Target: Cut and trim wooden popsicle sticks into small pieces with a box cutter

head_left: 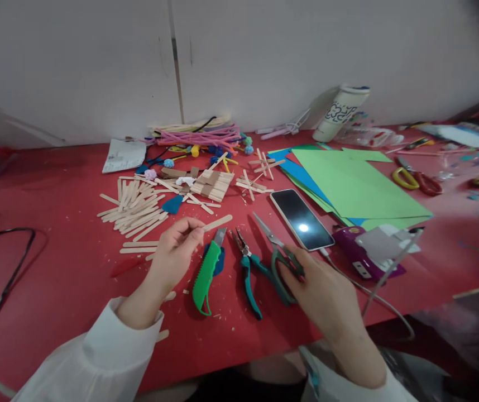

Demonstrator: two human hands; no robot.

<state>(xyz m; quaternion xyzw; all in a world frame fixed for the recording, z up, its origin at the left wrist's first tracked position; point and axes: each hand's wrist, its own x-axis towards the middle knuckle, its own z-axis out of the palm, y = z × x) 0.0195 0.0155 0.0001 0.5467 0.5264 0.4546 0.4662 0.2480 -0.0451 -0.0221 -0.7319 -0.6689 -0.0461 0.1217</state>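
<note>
Between the thumb and fingers of my left hand (176,251) is a wooden craft stick (219,222), its free end pointing right. My right hand (323,285) is closed around the handles of a pair of scissors (269,233), whose blades point up and left over the table. A green utility knife (207,276) with its blade out lies between my hands, partly over a dark blue scrap. Beside it rest pliers (245,265) with teal handles, jaws slightly apart. A large pile of craft sticks (133,206) spreads beyond my left hand.
On the red table (67,223), a phone (302,219) lies near green paper sheets (357,184). A purple power strip (359,254) with a white charger and cables is at right. Pipe cleaners (197,137) and a tumbler (340,113) stand along the wall; black cable (17,268) is left.
</note>
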